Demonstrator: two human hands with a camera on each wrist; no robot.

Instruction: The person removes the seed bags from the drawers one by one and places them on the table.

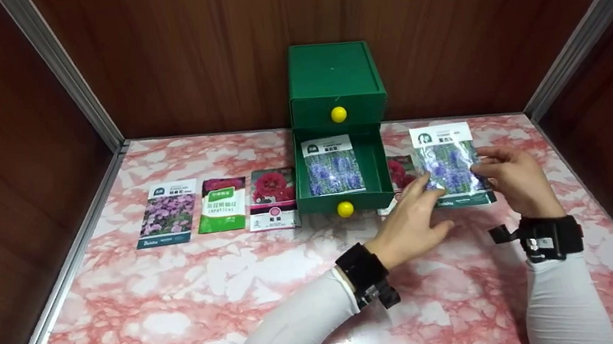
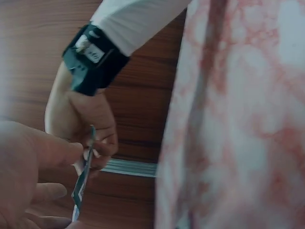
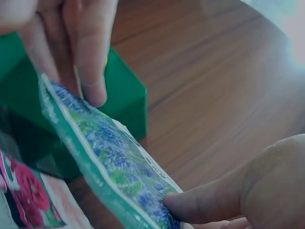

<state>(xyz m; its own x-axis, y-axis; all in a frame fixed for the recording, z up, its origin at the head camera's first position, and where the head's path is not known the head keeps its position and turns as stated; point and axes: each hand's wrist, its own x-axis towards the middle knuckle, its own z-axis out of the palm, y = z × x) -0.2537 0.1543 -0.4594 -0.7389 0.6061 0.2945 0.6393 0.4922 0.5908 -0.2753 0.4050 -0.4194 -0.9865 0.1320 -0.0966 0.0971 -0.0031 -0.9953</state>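
My right hand [image 1: 515, 180] pinches the right edge of a seed packet [image 1: 450, 162] printed with purple-blue flower spikes. Its thumb [image 3: 205, 205] presses on the printed front. From the left, my left hand [image 1: 409, 229] reaches across with fairly straight fingers at the packet's left edge, its thumb apart. The left wrist view shows the packet [image 2: 83, 183] nearly edge-on between both hands. A matching packet [image 1: 334, 168] lies in the pulled-out lower drawer [image 1: 373, 157] of a green drawer box [image 1: 333, 71]. A red-flower packet [image 1: 399, 168] sits right of the drawer, partly covered by my left hand.
Left of the drawer, a pink-flower packet [image 1: 167, 214], a green packet [image 1: 222, 205] and another red-flower packet [image 1: 273, 200] lie in a row on the marbled tabletop [image 1: 227, 289]. Yellow knobs [image 1: 338, 114] mark both drawers. Brown wooden panels [image 1: 196, 50] enclose the back and sides.
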